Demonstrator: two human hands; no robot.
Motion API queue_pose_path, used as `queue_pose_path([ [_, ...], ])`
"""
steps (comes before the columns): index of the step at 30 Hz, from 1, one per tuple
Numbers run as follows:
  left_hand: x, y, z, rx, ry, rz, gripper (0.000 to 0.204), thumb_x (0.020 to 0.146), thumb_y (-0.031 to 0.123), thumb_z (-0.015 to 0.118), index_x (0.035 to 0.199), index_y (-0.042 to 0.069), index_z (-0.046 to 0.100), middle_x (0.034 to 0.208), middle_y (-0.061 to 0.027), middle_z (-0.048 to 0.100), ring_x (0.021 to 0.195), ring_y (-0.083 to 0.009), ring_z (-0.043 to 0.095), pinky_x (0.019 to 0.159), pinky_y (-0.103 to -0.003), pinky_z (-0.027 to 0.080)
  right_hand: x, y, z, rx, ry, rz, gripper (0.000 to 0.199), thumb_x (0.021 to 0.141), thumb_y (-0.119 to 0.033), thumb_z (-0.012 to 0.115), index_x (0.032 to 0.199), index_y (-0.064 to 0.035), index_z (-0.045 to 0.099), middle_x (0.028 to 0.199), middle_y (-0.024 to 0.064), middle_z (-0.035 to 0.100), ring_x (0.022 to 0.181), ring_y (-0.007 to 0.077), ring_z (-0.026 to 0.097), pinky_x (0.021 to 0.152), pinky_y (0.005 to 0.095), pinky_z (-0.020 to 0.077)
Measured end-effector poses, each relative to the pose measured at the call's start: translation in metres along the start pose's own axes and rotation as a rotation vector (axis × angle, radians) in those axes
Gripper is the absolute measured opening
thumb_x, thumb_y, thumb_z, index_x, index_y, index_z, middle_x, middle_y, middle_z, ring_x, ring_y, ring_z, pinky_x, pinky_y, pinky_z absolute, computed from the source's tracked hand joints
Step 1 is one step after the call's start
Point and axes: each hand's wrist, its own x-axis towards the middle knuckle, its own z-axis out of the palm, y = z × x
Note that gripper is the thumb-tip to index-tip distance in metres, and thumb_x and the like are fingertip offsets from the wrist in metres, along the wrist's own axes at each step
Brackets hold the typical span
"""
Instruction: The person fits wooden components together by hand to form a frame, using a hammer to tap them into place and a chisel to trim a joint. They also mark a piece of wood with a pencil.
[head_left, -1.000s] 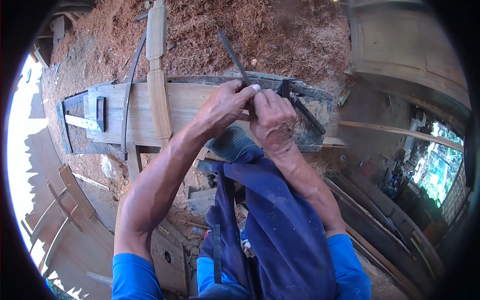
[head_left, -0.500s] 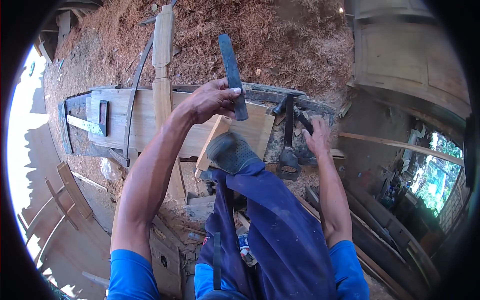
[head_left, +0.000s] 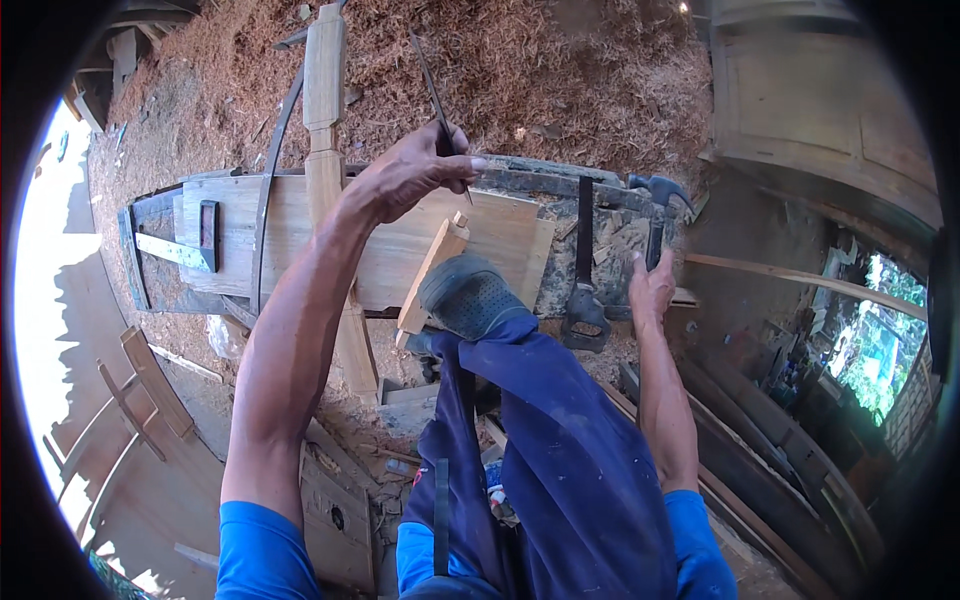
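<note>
My left hand [head_left: 415, 175] pinches a thin, flat dark metal blade [head_left: 432, 85], now seen edge-on, above the pale board [head_left: 390, 255] on the workbench. To the right, my right hand [head_left: 652, 288] is closed round the handle of a claw hammer [head_left: 656, 225], its head pointing away from me. Between the hands, a short wooden piece with a tenon [head_left: 432, 275] lies slanted on the board, its top end just below the blade. My foot in a grey perforated shoe [head_left: 468, 298] rests against that piece. A handsaw [head_left: 585, 270] lies left of the hammer.
A shaped wooden post [head_left: 325, 90] lies across the board, with a dark curved strip [head_left: 272, 180] beside it. A try square [head_left: 175, 250] rests at the bench's left end. Wood shavings [head_left: 580, 90] cover the ground beyond. Wooden furniture [head_left: 820, 110] stands at the right.
My right hand has picked up the hammer from the bench and raised it, its head swinging right. My left hand has turned the blade from flat face to edge-on and shifted slightly left.
</note>
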Motion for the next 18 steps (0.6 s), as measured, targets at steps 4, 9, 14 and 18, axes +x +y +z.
queue_pose_path([
  [4,0.001,-0.015,0.000,0.091,-0.040,-0.012,0.030,0.097,0.010,0.062,0.122,-0.005,0.055,0.105,-0.0136,0.068,0.103,-0.0229,0.069,0.097,-0.037,0.054,0.005,0.002,0.004,0.370,0.086,0.199,0.025,0.095,-0.023,0.067,0.100,-0.0021,0.056,0.079,0.0113,0.061,0.064,0.0239,0.059,0.060,0.0398,0.0489],
  [9,0.015,-0.030,-0.005,0.007,-0.119,-0.037,0.034,0.100,0.019,0.063,0.124,-0.004,0.060,0.110,-0.0137,0.070,0.102,-0.0223,0.071,0.097,-0.038,0.056,-0.002,-0.037,-0.016,0.939,0.076,0.270,0.019,0.097,-0.020,0.066,0.102,-0.0032,0.058,0.071,0.0009,0.053,0.049,0.0097,0.048,0.043,0.0270,0.0430],
  [14,0.025,-0.021,0.006,0.207,-0.156,-0.029,0.024,0.101,0.024,0.063,0.114,0.005,0.067,0.091,-0.0055,0.072,0.083,-0.0146,0.070,0.076,-0.031,0.060,-0.001,-0.064,-0.026,1.042,-0.031,0.221,0.021,0.097,-0.019,0.068,0.107,-0.0028,0.059,0.070,-0.0004,0.049,0.049,0.0080,0.046,0.043,0.0262,0.0415],
  [18,0.030,-0.028,-0.001,0.293,-0.167,-0.032,0.027,0.102,0.029,0.062,0.116,0.005,0.065,0.089,-0.0041,0.071,0.080,-0.0128,0.069,0.073,-0.030,0.058,0.000,-0.093,-0.033,1.059,-0.116,0.130,0.029,0.097,-0.020,0.068,0.119,-0.0026,0.058,0.070,-0.0017,0.047,0.049,0.0066,0.045,0.043,0.0246,0.0398],
])
